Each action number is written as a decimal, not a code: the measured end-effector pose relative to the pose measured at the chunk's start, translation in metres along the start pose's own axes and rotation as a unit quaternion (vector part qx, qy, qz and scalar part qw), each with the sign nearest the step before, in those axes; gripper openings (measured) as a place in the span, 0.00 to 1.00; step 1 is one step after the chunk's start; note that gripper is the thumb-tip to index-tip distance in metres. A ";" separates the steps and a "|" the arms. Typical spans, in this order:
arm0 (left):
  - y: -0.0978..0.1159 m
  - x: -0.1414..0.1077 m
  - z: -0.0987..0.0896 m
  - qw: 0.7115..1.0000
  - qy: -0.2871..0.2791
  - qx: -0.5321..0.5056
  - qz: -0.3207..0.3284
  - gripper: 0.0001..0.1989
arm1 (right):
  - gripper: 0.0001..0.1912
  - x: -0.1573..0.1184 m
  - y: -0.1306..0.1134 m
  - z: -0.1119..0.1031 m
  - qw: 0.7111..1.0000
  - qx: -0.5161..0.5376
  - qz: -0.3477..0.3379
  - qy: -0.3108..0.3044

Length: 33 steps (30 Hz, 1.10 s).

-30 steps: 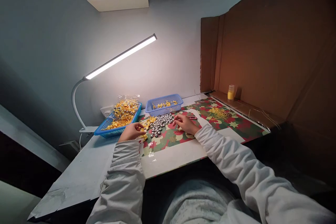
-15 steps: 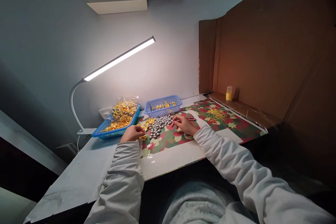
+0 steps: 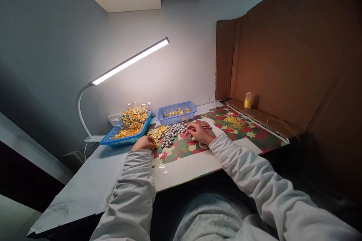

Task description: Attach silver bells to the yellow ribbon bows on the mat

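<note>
My left hand (image 3: pixel 144 143) rests low at the left edge of the patterned sheet, its fingers curled closed against a small yellow ribbon-like piece (image 3: pixel 156 144). More yellow pieces (image 3: pixel 158 131) lie just beyond it. In the middle, shiny silver round pieces (image 3: pixel 173 132) are spread in a loose heap between my hands. At the right side of this heap is my right hand (image 3: pixel 198 134), thumb and fingertips pinched together; whatever is between them is too small to make out.
A blue basket (image 3: pixel 106 142) heaped with yellow pieces and a clear bag stands left; a lilac-blue basket (image 3: pixel 176 119) holding some stands behind. Yellow cords (image 3: pixel 234 122), a red-handled tool (image 3: pixel 206 127) and a yellow bottle (image 3: pixel 248 101) are right. A lamp (image 3: pixel 130 62) hangs over, cardboard (image 3: pixel 283 56) walls the right.
The view has shifted slightly. My left hand has turned a little, and the yellow piece at its fingertips shows more plainly. My right hand keeps its pinch in nearly the same place.
</note>
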State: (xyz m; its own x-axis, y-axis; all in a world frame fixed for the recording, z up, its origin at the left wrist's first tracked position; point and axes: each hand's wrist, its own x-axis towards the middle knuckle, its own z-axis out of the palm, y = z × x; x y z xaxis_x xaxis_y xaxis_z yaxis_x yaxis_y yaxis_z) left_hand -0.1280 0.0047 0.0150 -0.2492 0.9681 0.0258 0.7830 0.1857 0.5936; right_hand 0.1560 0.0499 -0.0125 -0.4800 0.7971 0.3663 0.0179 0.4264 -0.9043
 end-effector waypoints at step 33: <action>0.112 -0.006 0.062 0.889 -0.001 -0.455 0.047 0.16 | 0.13 0.004 -0.016 -0.008 0.937 0.302 0.074 0.162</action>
State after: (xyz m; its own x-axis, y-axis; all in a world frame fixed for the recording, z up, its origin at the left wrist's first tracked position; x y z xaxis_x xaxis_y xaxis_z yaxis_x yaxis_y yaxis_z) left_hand -0.0033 0.0305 0.0312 -0.2043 0.9728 0.1090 0.0156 -0.1081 0.9940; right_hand 0.1607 0.0501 0.0054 -0.2190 0.9578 0.1862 -0.4834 0.0593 -0.8734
